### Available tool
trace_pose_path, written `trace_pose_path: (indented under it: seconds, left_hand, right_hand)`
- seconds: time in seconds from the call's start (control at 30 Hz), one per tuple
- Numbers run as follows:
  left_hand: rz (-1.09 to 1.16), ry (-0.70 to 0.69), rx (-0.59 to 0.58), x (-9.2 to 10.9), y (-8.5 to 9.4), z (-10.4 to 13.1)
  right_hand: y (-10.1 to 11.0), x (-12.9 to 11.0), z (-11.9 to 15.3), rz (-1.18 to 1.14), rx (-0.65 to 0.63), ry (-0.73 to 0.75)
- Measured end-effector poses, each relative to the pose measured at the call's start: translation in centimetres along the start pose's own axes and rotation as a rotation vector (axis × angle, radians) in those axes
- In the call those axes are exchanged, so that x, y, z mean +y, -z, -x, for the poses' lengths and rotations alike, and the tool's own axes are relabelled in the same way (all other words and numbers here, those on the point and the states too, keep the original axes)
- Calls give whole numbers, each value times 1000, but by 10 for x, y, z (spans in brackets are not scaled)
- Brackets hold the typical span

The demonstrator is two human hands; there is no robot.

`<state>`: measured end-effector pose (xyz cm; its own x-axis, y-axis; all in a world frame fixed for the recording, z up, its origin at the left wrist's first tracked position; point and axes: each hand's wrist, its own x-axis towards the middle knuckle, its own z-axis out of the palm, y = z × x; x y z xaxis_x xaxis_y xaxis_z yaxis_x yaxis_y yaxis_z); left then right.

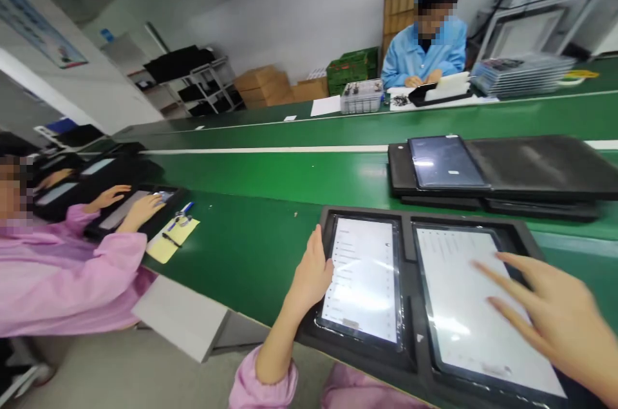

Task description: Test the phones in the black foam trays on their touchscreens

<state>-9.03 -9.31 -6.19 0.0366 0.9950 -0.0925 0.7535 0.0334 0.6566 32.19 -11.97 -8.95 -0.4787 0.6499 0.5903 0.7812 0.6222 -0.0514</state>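
Two tablets with lit white screens lie side by side in a black foam tray [410, 286] at the front edge of the green bench. My left hand [311, 274] rests at the left rim of the tray, against the edge of the left tablet [362, 274]; its fingers are extended and it grips nothing. Over the right tablet [463, 306] my right hand [555, 312] is spread, its fingertips above or on the screen; contact cannot be told. Both screens show lines of small text too blurred to read.
Behind the tray, a dark tablet [447, 161] lies on stacked black foam trays [541, 167]. At left, a person in pink [72, 274] handles a device beside a yellow paper [171, 241] with pens. Across the bench sits a person in blue [425, 55] near plastic trays [521, 74].
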Motion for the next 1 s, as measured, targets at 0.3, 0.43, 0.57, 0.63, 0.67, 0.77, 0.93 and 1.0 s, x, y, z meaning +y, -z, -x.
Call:
trace_pose_path:
  seconds: [0.3,0.43,0.57,0.63,0.67,0.77,0.93,1.0]
  left_hand:
    - [-27,-15,59,-9,-4,-7]
    - [-63,1,74,-10,-3,-9]
    - [-180,-37,69,-8,-5,-7]
    - [-222,-71,72,-8,-6,-6]
    - [-230,-77,71,-8,-7,-6]
    - [-211,-62,59,-9,-7,-6]
    - [-121,-61,84,-8,-6,-5]
    - [-95,-48,83,-7,-6,-5]
  right_hand:
    - [-11,-14,-24,7,-107,-40]
    - [-17,21,-44,77,-73,-182]
    - [-24,23,-52,60,-83,-170]
    - [-19,15,-46,40,-94,-134]
    - [-13,11,-42,27,-96,-108]
    - [11,2,-25,3,-36,-15]
    - [24,1,-11,-56,199,-43]
    - [15,-1,-14,-109,213,-87]
